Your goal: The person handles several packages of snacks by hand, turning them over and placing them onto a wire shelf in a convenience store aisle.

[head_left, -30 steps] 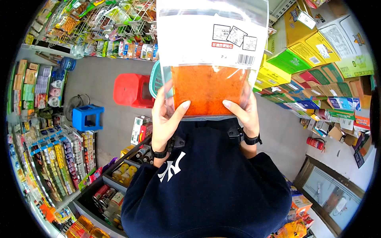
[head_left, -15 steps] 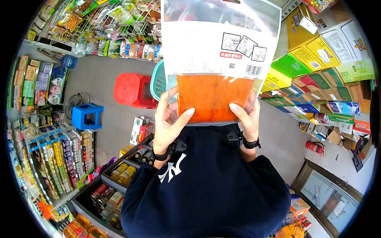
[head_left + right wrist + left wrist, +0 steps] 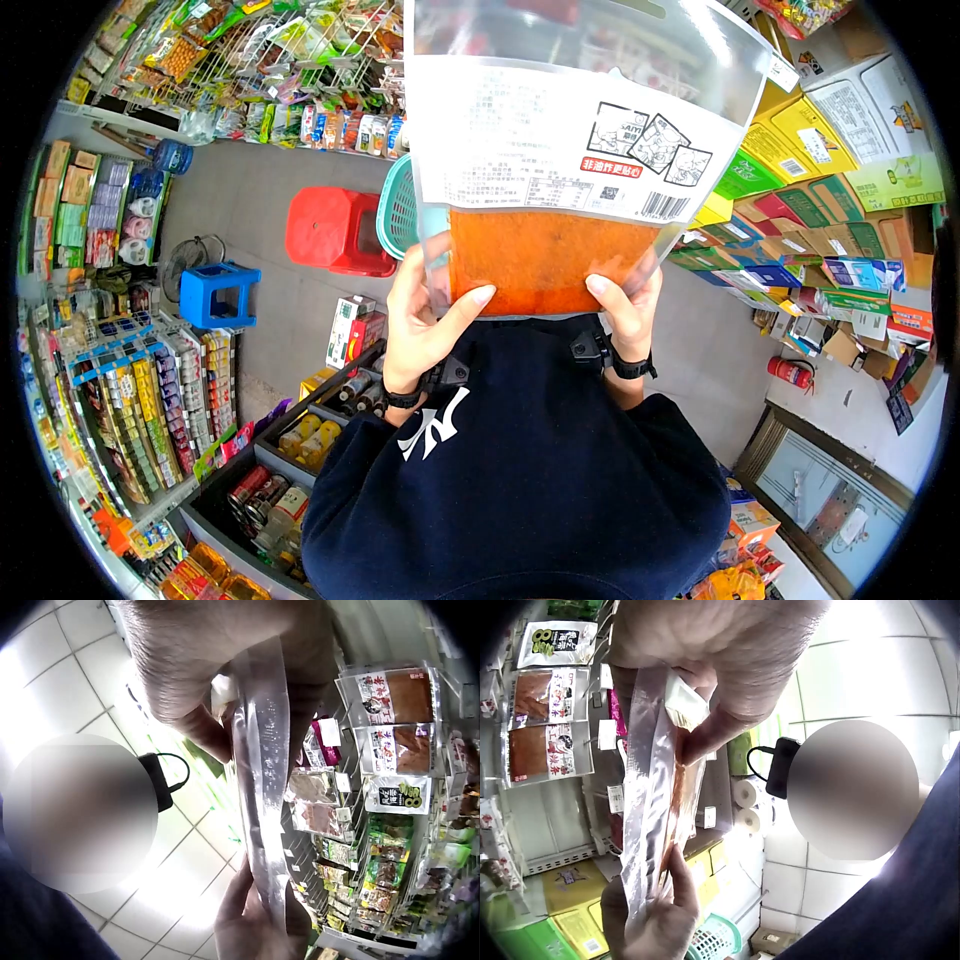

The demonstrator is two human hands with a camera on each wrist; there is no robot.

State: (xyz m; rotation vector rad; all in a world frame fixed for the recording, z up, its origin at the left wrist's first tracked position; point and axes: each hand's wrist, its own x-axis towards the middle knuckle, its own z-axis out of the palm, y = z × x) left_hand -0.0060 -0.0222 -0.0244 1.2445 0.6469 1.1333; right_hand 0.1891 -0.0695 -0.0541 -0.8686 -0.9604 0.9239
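Note:
A clear plastic snack packet [image 3: 560, 260] with a flat orange-brown slab inside is held up before the chest in the head view. Its white printed label [image 3: 490, 150] faces the head camera, with a barcode and small cartoon panels on it. My left hand [image 3: 425, 320] grips the lower left edge, thumb lying on the face and fingers behind. At the lower right edge my right hand [image 3: 628, 310] pinches it the same way. Both wrist views show the packet edge-on, its sealed side [image 3: 641, 817] running between the two hands. The fingers behind it are largely hidden.
Racks of packaged snacks [image 3: 290, 90] line the far left. A red stool [image 3: 330, 230], a teal basket [image 3: 398, 215] and a blue stool [image 3: 218, 295] stand on the floor. Stacked cartons [image 3: 800, 140] fill the right. A drinks bin [image 3: 255, 500] sits close at lower left.
The packet has come lower in the head view and its top has swung right and nearer the camera, so it looks larger and more small print shows. Both hands keep their grip.

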